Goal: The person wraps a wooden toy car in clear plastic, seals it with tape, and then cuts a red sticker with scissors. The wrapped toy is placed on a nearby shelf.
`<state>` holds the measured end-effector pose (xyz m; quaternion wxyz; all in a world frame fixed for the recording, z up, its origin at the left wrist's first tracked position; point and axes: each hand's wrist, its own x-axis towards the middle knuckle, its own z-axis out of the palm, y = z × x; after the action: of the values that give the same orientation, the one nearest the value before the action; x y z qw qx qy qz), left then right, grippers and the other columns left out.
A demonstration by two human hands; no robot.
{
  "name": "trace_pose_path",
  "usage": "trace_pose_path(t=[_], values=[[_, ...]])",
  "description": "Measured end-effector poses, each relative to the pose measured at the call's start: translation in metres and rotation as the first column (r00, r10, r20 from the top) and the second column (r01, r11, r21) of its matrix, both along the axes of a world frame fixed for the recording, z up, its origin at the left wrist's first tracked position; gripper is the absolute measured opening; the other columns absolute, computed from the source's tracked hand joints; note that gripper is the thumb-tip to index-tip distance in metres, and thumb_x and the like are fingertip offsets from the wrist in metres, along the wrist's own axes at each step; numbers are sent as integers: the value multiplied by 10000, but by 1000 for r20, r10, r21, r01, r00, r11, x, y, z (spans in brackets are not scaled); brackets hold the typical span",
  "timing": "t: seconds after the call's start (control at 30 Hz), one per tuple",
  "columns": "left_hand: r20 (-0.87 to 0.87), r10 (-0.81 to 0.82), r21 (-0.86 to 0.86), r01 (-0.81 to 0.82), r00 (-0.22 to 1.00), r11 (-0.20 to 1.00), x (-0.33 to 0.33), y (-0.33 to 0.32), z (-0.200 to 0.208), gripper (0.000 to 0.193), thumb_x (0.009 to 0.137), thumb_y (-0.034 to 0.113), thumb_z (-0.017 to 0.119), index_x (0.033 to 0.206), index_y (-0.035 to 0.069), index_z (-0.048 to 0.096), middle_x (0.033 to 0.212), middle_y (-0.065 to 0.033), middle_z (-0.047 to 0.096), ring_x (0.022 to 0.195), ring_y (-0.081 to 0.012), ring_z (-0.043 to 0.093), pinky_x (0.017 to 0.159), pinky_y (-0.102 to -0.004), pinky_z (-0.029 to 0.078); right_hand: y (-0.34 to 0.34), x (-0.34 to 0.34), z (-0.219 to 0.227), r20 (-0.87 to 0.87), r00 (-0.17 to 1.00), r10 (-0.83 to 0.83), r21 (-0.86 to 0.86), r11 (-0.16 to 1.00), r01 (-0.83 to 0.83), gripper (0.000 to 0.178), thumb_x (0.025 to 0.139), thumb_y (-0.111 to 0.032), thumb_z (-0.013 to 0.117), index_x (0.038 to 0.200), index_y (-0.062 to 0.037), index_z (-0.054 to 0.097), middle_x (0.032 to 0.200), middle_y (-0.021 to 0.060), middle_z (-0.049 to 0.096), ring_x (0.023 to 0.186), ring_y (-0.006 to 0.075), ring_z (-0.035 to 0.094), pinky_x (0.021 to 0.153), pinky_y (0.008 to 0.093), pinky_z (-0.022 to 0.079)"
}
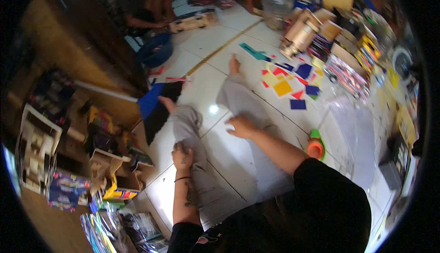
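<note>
I sit on the floor with my legs, in grey trousers (208, 198), stretched out before me. My left hand (183, 154) rests on my left leg, its fingers loosely bent over the cloth and holding nothing I can see. Over my right leg is my right hand (240, 127), with its fingers apart and nothing in them. Right of my right forearm lies a round orange thing with a green part (316, 146). Beyond my right foot are scattered cut pieces of coloured paper (283, 87) in yellow, red, blue and teal.
Boxes and a wooden toy vehicle (300, 38) crowd the far right. Clear plastic sheets (350, 129) lie at right. Shelves with packages (68, 189) line the left. Another person (146, 10) sits at the far left beside a blue basin (156, 50) and another wooden vehicle (192, 21).
</note>
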<state>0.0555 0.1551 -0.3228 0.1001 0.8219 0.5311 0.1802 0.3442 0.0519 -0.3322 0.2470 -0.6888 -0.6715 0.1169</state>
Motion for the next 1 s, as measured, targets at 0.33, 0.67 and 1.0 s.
trace_pose_path(t=[0.33,0.67,1.0], values=[[-293,-208,-68,197,933,978,-14,-39,16,627,837,412,559,1360,91,429,1462,-99,336,1336,-319,304,1069,-487,285,-220,68,-15,183,637,-749,89,657,748,555,785,-293,643,1277,-87,489,1365,110,390,1280,305,336,1004,525,308],[-478,-193,97,270,857,958,-27,-139,35,655,824,422,560,1369,86,423,1463,-108,338,1347,-325,292,1092,-499,214,-344,117,-22,566,529,-632,-108,579,808,535,806,-321,615,1280,-96,510,1480,74,264,1372,276,216,1078,522,240],[-335,-276,135,335,901,932,-37,-175,35,475,875,370,527,1232,60,567,1385,-84,453,1326,-319,324,1100,-497,190,-404,21,-52,386,921,-49,-287,943,170,568,782,-264,592,1327,-187,450,1389,62,396,1211,256,415,844,470,393]])
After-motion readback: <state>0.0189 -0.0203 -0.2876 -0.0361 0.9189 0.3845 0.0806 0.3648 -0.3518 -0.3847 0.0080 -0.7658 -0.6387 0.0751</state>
